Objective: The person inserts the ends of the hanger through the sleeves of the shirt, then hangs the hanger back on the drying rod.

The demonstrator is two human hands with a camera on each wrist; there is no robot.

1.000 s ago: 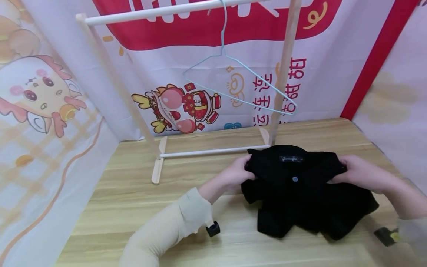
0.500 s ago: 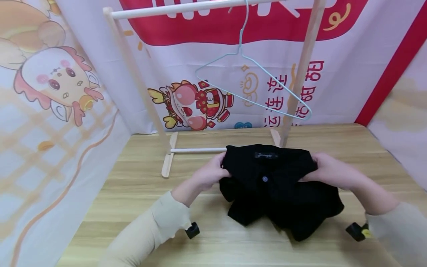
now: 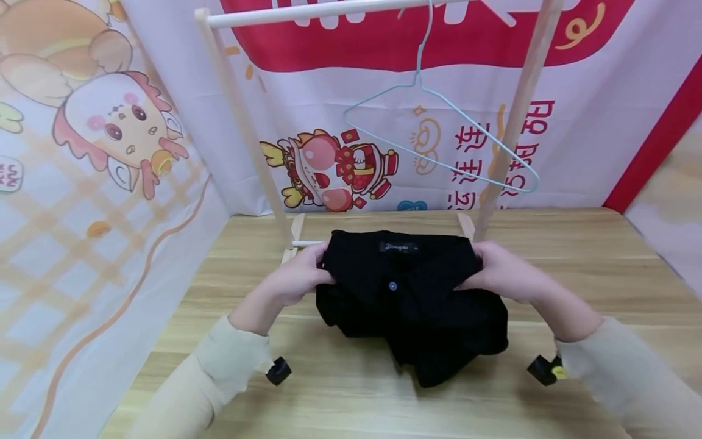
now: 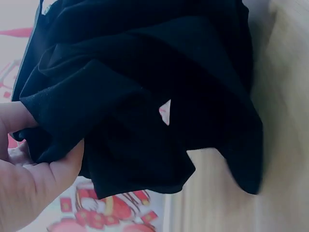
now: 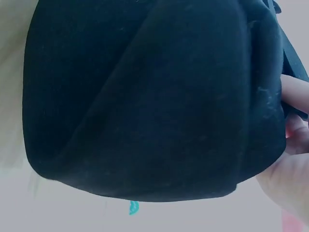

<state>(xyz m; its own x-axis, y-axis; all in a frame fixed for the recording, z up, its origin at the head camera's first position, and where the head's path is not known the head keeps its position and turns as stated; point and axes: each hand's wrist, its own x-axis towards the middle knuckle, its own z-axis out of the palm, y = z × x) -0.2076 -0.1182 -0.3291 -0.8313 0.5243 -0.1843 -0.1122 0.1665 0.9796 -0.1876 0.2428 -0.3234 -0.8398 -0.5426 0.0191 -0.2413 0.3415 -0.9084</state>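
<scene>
A black garment (image 3: 417, 305) with a collar label and one button hangs in folds between the two hands in the head view. Its left edge is pinched by the left hand (image 3: 296, 274), thumb in front. The right hand (image 3: 501, 272) grips the opposite edge. In the left wrist view, the left hand (image 4: 34, 174) holds a fold of the black cloth (image 4: 135, 96) between thumb and fingers. Cloth (image 5: 154, 106) fills most of the right wrist view, with the right hand (image 5: 289, 159) gripping its edge; some fingertips are hidden.
Behind the garment stands a rack with a white top bar (image 3: 329, 10) and wooden posts. A light-blue wire hanger (image 3: 419, 85) hangs from it. The wooden table (image 3: 603, 274) lies below, and printed cloths cover the walls. A black wrist device shows beside each sleeve.
Both hands and the garment have moved left in front of the rack, still gripped at both sides. The head view has shifted, and the garment's lower folds hang differently.
</scene>
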